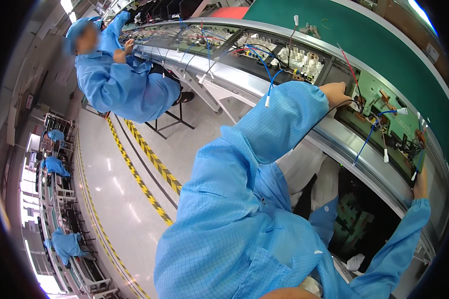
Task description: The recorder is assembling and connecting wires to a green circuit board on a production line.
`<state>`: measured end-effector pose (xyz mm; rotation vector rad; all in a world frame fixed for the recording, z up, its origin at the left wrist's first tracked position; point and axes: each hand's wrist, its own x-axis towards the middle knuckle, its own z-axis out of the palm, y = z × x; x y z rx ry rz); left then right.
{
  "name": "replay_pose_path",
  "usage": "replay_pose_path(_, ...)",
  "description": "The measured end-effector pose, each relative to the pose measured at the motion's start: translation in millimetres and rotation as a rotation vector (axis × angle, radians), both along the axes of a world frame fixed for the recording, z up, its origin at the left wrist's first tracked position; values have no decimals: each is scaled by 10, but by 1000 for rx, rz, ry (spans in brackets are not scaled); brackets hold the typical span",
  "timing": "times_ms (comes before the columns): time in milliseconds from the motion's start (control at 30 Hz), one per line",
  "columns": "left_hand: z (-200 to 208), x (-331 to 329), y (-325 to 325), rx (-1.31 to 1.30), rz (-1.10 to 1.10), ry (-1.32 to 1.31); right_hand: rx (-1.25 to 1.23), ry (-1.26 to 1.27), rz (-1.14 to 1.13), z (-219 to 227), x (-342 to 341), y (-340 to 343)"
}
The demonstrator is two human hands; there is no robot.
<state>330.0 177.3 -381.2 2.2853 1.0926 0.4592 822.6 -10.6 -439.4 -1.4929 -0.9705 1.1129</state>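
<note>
Left hand resting at the near left edge of the green board, grip curled on a black wire. Right hand at the board's far right end, grip hidden, cannot tell. Board stretched lengthwise between both hands on the desk.

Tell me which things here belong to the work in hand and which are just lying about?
In hand:
left hand
right hand
green circuit board
black wire

Lying about:
tray of small white parts
stool
striped floor tape
</note>
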Motion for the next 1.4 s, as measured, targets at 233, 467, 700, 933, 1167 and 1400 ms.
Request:
replay_pose_path(233, -228, -260, 97, 181, -142, -122, 13, -76, 124, 345, -590, 93)
replay_pose_path(467, -52, -238, -96, 86, -202, -66, 11, -56, 73, 675, -1045, -114)
replay_pose_path(700, 49, -333, -117, 46, -230, -70, -66, -136, -114, 920, -1299, -235)
replay_pose_path(933, 323, -584, -481, 212, -109, -411, 345, -943, -411, 1476, -1973, -748)
replay_pose_path(1167, 511, -361, -353, 75, -207, -536, 369, -884, 46, 1413, -3338, 62)
replay_pose_path(1400, 673, -264, -220, 199, -447, -413, 582, -836, -103, 1114, -3382, 521)
